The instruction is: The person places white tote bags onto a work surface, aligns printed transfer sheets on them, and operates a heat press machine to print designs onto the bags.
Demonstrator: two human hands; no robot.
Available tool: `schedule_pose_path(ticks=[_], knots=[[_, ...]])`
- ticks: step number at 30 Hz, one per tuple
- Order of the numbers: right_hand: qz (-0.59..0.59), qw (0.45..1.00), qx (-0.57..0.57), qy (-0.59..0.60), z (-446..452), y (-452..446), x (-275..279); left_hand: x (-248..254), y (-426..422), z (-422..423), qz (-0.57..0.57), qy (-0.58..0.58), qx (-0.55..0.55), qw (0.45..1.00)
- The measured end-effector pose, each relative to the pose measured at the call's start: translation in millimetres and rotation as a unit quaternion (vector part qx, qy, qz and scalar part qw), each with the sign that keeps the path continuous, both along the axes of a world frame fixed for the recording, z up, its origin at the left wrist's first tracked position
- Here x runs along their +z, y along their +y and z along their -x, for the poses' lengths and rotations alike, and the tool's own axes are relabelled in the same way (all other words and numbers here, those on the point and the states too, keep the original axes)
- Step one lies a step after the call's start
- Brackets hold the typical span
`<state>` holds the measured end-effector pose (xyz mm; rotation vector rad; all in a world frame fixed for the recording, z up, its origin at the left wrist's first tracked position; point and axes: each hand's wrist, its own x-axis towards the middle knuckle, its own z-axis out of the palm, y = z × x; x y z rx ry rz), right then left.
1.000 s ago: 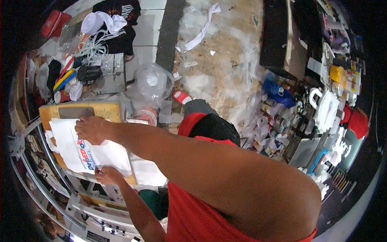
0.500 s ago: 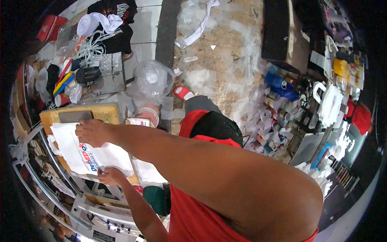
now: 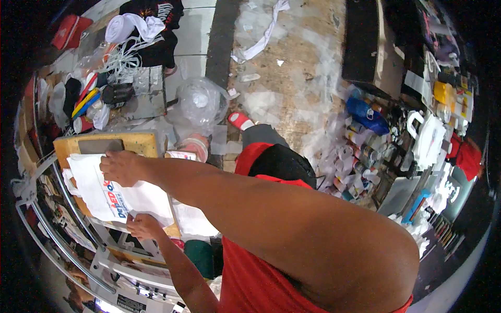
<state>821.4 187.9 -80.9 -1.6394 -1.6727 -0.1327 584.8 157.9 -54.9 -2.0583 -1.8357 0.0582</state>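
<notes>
A white cloth (image 3: 90,180) with red and blue lettering lies on a yellowish board (image 3: 143,143) at the left. My right hand (image 3: 122,168) reaches across from the right and rests on the cloth's upper part, its bent fingers gathered on the fabric; the fingertips are partly hidden. At the cloth's lower edge, beside the lettering, my left hand (image 3: 145,227) pinches the fabric between thumb and fingers. A grey flat block (image 3: 99,146) sits on the board above the cloth.
Metal rails (image 3: 65,255) curve past the board's lower left. Beyond it are a clear plastic bag (image 3: 200,100) and a dark cap (image 3: 71,96). Bottles and a blue item (image 3: 367,116) crowd the right. A white strip (image 3: 263,36) lies on the stained floor.
The view has shifted slightly. Both hands keep nearly the same places on the cloth, and the cloth lies much as before.
</notes>
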Motion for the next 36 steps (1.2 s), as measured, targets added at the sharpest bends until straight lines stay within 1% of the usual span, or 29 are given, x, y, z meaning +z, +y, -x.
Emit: schedule_pose_path(ticks=[3,5,7,8,9,10,11,12,13,14,15,16,17,18,20,22,23,24,27,35,36], knots=[[0.001,1.000,0.019,0.008,-5,-3,3,0,1,0,-0.013,0.003,-0.018,1.000],[0.044,0.998,0.040,0.004,-8,-4,8,-1,0,-3,-0.019,-0.011,-0.014,1.000],[0.054,0.996,0.051,0.047,-13,-9,15,-8,6,5,-0.031,-0.035,-0.003,0.999],[-0.096,0.989,0.029,0.109,-2,5,-12,-24,15,24,-0.067,-0.057,-0.049,0.995],[-0.151,0.980,0.009,0.130,-2,5,-10,-100,58,114,-0.058,-0.212,-0.067,0.973],[0.034,0.983,0.086,0.156,-8,2,2,-22,12,16,-0.099,-0.067,-0.064,0.991],[0.087,0.980,0.086,0.159,-10,3,8,-21,11,15,-0.157,-0.033,-0.109,0.981],[0.046,0.989,0.075,0.122,-16,-5,24,-24,15,19,-0.177,-0.033,-0.133,0.975],[0.029,0.992,0.100,0.073,-18,4,18,-23,16,15,-0.204,-0.037,-0.148,0.967],[0.024,0.988,0.111,0.100,-17,4,17,-17,14,10,-0.132,-0.073,-0.067,0.986],[0.038,0.990,0.117,0.071,-17,6,23,-9,12,6,-0.110,-0.101,-0.042,0.988],[0.054,0.991,0.119,0.041,-18,8,29,-7,11,4,-0.107,-0.146,-0.040,0.983],[0.072,0.990,0.117,0.029,-18,11,29,-8,12,2,-0.095,-0.124,-0.009,0.988],[0.091,0.990,0.111,0.016,-20,8,34,0,9,-2,-0.082,-0.136,0.006,0.987],[0.105,0.987,0.118,-0.003,-18,9,37,5,8,-2,-0.059,-0.199,0.011,0.978],[0.088,0.988,0.127,0.010,-16,9,38,9,6,0,-0.085,-0.246,-0.005,0.965],[0.082,0.989,0.120,-0.025,-14,7,39,4,7,5,-0.088,-0.238,-0.004,0.967],[0.090,0.988,0.125,-0.024,-12,8,42,5,6,5,-0.111,-0.252,-0.016,0.961],[0.090,0.985,0.144,-0.039,-10,9,46,11,5,4,-0.110,-0.275,-0.008,0.955],[0.094,0.986,0.126,-0.054,-6,7,50,16,3,9,-0.109,-0.309,-0.002,0.945],[0.088,0.986,0.135,-0.052,-9,8,44,18,1,10,-0.119,-0.337,-0.007,0.934]])
